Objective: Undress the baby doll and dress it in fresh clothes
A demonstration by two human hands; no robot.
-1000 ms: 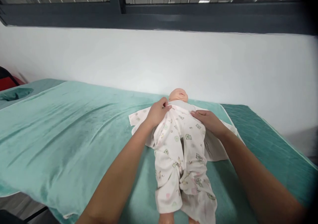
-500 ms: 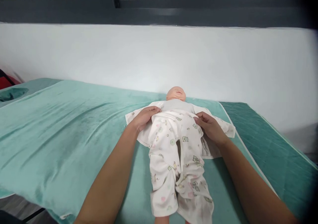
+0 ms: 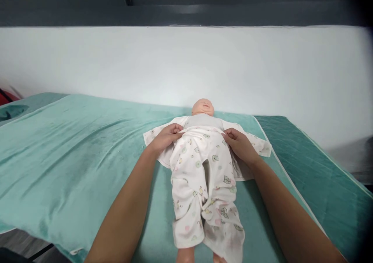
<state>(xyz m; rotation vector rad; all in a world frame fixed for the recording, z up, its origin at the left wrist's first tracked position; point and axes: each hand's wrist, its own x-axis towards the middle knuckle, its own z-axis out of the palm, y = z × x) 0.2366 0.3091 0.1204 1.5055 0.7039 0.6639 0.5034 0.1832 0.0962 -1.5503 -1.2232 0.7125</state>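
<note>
A baby doll [image 3: 203,106] lies on its back, head toward the wall. It wears white patterned pants [image 3: 190,169], with its feet just showing below the cuffs. My left hand [image 3: 168,137] pinches the pants' waistband at the left side. On the other side my right hand [image 3: 239,143] has thumb and fingers closed on the waistband too. Above the waistband a plain pale grey top [image 3: 203,121] covers the doll's chest. A white patterned shirt [image 3: 259,144] is spread open under the doll, its sleeves stretched out to both sides.
The doll rests on a light green sheet [image 3: 87,146], wrinkled on the left. A darker green quilted cover [image 3: 305,158] lies to the right. Behind stands a white wall [image 3: 175,64] below a dark window frame [image 3: 204,12]. Something red [image 3: 5,97] shows at far left.
My right fingers have closed more tightly at the waistband, and the waistband sits straighter across the doll's belly. The whole view has shifted slightly.
</note>
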